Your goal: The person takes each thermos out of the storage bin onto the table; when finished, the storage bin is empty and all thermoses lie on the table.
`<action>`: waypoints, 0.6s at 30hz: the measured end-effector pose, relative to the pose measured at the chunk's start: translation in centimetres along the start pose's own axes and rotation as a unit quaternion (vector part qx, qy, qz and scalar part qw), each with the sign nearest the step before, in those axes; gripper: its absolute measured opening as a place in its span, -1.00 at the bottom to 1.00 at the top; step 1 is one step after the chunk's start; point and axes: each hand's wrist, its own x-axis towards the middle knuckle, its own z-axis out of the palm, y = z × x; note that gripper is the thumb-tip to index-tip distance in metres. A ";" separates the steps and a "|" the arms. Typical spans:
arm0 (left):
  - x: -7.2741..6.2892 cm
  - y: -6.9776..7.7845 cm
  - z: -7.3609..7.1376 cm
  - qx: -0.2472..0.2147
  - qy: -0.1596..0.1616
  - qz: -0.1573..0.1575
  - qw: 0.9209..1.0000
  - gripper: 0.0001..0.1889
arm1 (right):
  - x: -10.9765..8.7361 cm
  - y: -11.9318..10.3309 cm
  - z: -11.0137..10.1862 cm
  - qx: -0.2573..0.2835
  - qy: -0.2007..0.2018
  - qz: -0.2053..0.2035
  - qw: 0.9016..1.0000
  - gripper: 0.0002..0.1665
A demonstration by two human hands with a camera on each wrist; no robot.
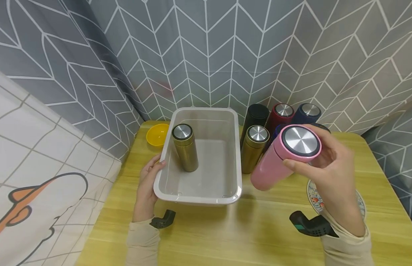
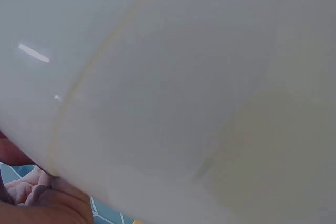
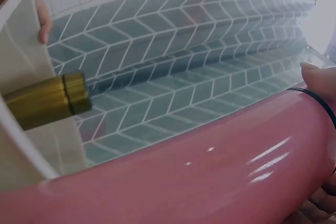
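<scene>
My right hand [image 1: 332,166] grips a pink thermos bottle [image 1: 270,168] near its top, with the thumb on the near side. The bottle leans, its steel-topped lid toward me and its base close to the right wall of a light grey plastic basin [image 1: 237,184]. In the right wrist view the pink bottle [image 3: 199,166] fills the lower part. My left hand [image 1: 147,184] holds the basin by its left rim, thumb over the edge. A gold thermos bottle [image 1: 186,153] stands inside, toward the left wall. The left wrist view is mostly the basin's pale outer wall [image 2: 173,98].
Right of the basin stand several more bottles: a second gold one [image 1: 252,155], a black one [image 1: 257,114], a red one [image 1: 280,112], a navy one [image 1: 307,112]. A yellow bowl [image 1: 157,135] sits behind left. A patterned plate [image 1: 314,197] lies partly under my right forearm.
</scene>
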 end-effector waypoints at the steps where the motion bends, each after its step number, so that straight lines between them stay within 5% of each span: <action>1: 0.0 0.0 0.0 0.001 0.000 0.000 1.000 -0.53 | -0.1 0.2 -0.3 -0.009 0.000 0.008 1.000 -0.16; 9: 0.0 -0.1 -0.1 -0.003 0.002 0.001 1.000 -0.54 | -1.0 3.1 -2.0 -0.060 0.016 0.096 0.993 -0.16; 18: 0.1 -0.4 -0.2 -0.016 0.006 0.014 1.000 -0.58 | -2.0 6.0 -3.3 -0.083 0.053 0.133 0.986 -0.19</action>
